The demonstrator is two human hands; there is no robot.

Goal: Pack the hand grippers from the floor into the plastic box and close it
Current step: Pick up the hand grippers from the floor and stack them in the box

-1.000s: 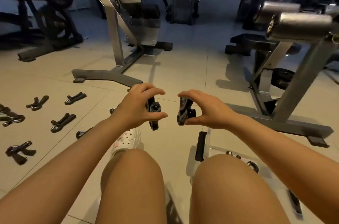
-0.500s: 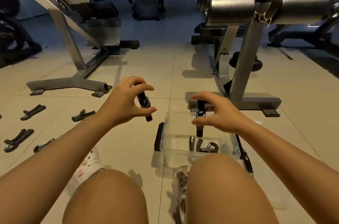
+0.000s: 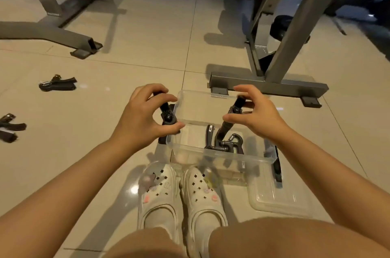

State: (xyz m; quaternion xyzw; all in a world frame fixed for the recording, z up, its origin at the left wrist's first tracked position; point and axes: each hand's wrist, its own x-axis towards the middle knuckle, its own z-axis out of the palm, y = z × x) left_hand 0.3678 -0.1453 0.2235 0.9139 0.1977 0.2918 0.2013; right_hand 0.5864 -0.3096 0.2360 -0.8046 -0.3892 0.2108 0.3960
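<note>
A clear plastic box stands open on the tiled floor in front of my feet. My left hand pinches a black hand gripper at the box's left rim. My right hand holds another black hand gripper above the box's inside, its lower end pointing down. More hand grippers lie at the box's bottom. The clear lid rests on the floor to the right of my feet. Loose hand grippers lie on the floor at the left and far left.
A grey machine base stands just behind the box, with its upright post rising to the right. Another machine's foot sits at the back left. My white clogs are close to the box's near wall.
My view has tipped down toward the floor and box. Both hands, each with a hand gripper, have come lower and nearer the box; the right one now hangs over its inside.
</note>
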